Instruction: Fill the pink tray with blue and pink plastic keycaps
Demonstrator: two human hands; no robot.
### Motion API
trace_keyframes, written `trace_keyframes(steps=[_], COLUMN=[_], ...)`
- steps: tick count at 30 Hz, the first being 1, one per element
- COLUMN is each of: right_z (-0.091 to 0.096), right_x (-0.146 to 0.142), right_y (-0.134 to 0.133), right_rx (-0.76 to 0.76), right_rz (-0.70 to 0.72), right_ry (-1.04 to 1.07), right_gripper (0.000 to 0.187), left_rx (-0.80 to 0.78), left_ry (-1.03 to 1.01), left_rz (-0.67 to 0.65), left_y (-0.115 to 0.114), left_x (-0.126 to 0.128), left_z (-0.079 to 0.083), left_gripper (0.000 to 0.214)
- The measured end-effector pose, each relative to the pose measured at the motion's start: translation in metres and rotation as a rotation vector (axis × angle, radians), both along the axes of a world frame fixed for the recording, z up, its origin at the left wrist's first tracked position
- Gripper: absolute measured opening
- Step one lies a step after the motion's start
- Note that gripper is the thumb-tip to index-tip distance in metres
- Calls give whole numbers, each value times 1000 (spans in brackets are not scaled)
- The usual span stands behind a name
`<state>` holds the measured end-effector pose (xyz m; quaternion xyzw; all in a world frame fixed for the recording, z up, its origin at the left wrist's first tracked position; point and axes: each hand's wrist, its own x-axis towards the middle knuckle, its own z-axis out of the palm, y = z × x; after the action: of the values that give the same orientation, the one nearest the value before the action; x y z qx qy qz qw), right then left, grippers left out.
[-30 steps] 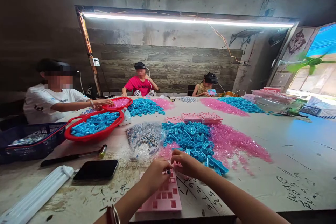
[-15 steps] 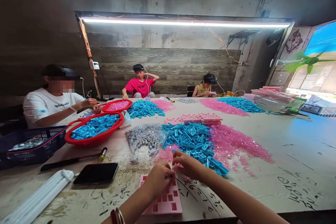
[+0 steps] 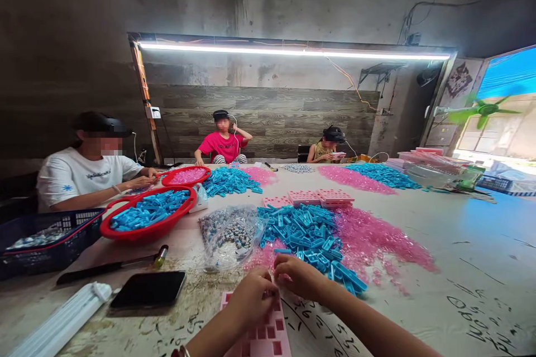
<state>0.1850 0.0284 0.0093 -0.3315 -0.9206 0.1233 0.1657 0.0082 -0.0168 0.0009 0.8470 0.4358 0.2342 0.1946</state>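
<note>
My left hand [image 3: 255,297] is closed in a pinch above a pink tray with square holes [image 3: 268,334], covering its upper part. My right hand [image 3: 299,274] sits just right of it, fingers curled inward and fingertips close to the left ones. Whatever lies between the fingers of either hand is too small or hidden to make out. Beyond the hands lies a heap of blue plastic clip-like pieces [image 3: 299,228]. Small clear pink pieces [image 3: 381,237] spread to its right. To its left is a clear plastic bag of small metallic and white parts [image 3: 232,231].
At left are a black phone [image 3: 148,289], a hammer [image 3: 113,266], a white strip bundle [image 3: 62,323], a dark basket [image 3: 50,240] and a red colander of blue pieces [image 3: 151,212]. Stacked pink trays [image 3: 305,197] stand behind the heap. Three co-workers sit around the table.
The view has tipped up slightly, so the table sits lower in the picture. My hands stay together over the tray. The co-worker at left has lowered their hands.
</note>
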Motion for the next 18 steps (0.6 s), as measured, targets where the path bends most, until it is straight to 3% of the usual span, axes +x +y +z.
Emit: trace_keyframes(steps=[18], right_z=[-12], right_x=[0], right_y=[8], right_rx=[42], right_rz=[-4], right_ry=[37], right_gripper=[32], left_rx=[-25], left_ry=[22], left_rz=[-60], left_y=[1], left_x=[-1], left_z=[6], left_gripper=[28])
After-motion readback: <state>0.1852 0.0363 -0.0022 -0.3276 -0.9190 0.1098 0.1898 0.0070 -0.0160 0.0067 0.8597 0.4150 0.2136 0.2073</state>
